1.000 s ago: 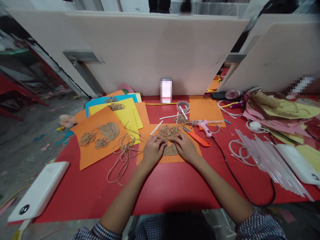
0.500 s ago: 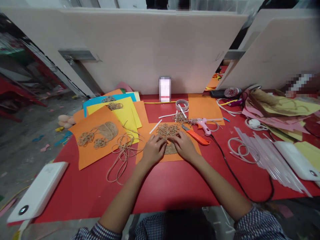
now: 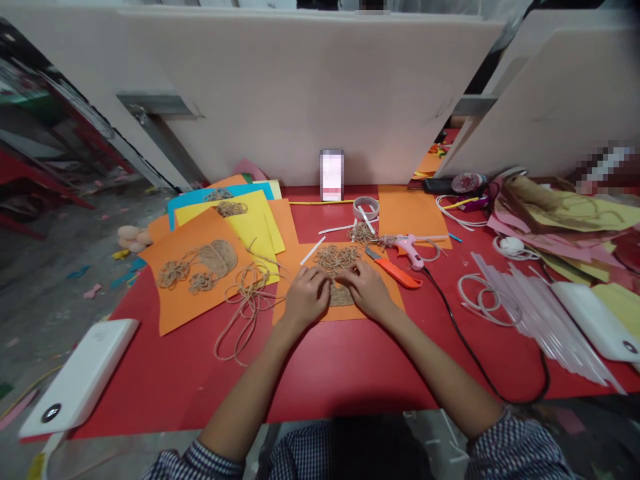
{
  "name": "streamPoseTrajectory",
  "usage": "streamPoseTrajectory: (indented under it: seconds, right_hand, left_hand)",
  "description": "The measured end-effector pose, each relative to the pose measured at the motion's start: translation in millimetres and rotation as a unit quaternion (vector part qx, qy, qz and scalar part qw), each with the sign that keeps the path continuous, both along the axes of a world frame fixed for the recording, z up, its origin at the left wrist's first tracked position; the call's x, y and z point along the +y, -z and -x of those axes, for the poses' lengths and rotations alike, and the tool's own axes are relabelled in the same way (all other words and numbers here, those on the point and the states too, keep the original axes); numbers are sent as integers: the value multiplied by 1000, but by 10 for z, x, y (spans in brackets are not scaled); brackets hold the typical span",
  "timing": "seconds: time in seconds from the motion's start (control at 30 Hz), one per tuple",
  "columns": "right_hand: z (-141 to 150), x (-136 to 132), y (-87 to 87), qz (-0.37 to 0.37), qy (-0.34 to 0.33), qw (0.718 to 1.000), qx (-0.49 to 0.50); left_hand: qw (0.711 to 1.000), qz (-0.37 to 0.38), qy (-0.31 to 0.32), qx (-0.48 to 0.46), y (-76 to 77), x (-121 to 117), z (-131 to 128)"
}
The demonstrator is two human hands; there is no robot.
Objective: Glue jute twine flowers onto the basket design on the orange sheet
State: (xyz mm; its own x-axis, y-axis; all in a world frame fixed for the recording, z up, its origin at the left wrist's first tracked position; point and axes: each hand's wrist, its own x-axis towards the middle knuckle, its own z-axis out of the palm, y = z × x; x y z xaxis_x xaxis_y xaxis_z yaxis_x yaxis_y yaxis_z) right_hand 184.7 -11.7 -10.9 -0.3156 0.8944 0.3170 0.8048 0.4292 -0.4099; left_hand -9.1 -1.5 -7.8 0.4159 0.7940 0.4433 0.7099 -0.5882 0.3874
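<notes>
Pressing fingers (image 3: 320,280) onto jute twine coils (image 3: 337,260) on orange paper (image 3: 300,259)

Under the fingers: the jute twine shape (image 3: 339,295) is partly covered by the left hand (image 3: 306,298) and right hand (image 3: 367,290), so its middle is hidden.
Straight ahead of the fingers: an upright card (image 3: 331,175) is blurred, its markings unreadable.
Far right of the fingers: a pixelated patch (image 3: 603,165) is too blurred to name.
Behind the fingers: the checked sleeves (image 3: 515,450) are cut off by the bottom edge.

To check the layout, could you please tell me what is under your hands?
Jute twine coils sit on an orange sheet, reaching under the left hand and right hand; the palms cover the rest.
</notes>
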Motion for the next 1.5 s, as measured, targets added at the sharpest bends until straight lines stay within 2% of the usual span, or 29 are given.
streamPoseTrajectory:
  seconds: [0.5, 1.17, 1.4, 1.5]
  right_hand:
    - [-27, 17, 54, -4, 2, 1000, 23]
    - [-17, 9, 32, -5, 22, 1000, 2]
    - [-34, 5, 27, -15, 19, 1000, 12]
    - [-36, 5, 44, -15, 16, 1000, 8]
  left_hand:
    - [999, 12, 31, 22, 46, 1, 13]
    - [999, 17, 24, 26, 45, -4, 3]
    - [1000, 20, 0, -10, 25, -4, 14]
    - [1000, 14, 17, -12, 28, -3, 24]
